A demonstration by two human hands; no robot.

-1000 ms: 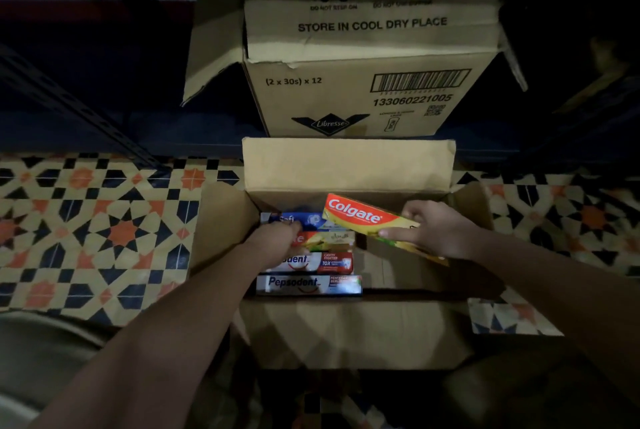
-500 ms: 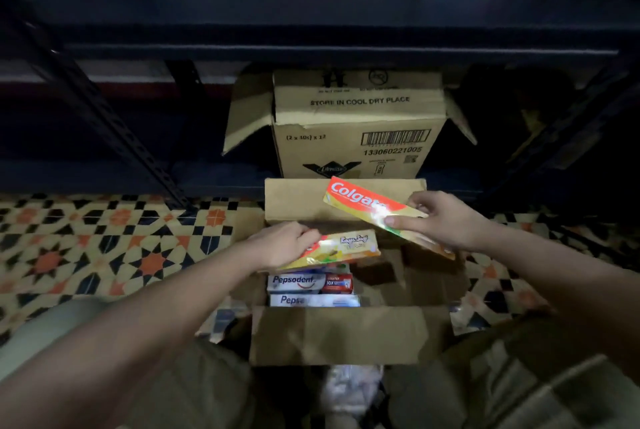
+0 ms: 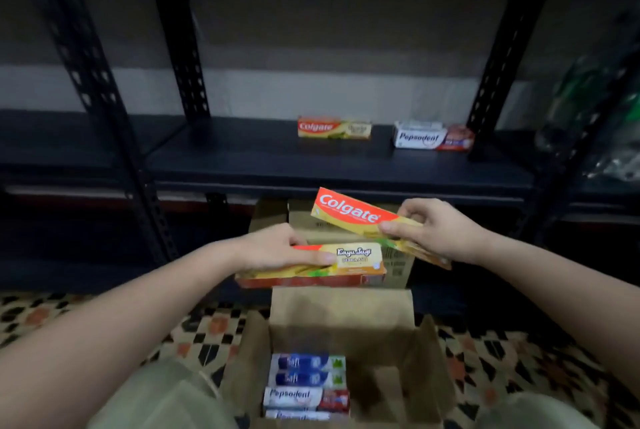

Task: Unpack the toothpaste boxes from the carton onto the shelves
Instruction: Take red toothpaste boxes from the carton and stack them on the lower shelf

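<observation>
My right hand grips a red and yellow Colgate box by its right end, tilted, in front of the dark shelf. My left hand holds a second yellow Colgate box, flat, just below and left of it. Both boxes hover above the open carton on the floor. Inside the carton lie two blue Safi boxes and Pepsodent boxes. On the shelf stand a Colgate box and a Pepsodent box.
A second cardboard carton sits under the shelf behind the held boxes. Black perforated uprights frame the rack. Bagged goods fill the right bay. The floor has patterned tiles. My knees show at the bottom.
Both hands have lifted their Colgate boxes up out of the carton toward the shelf. My view has tilted up, so the shelf with its two boxes now shows fully.
</observation>
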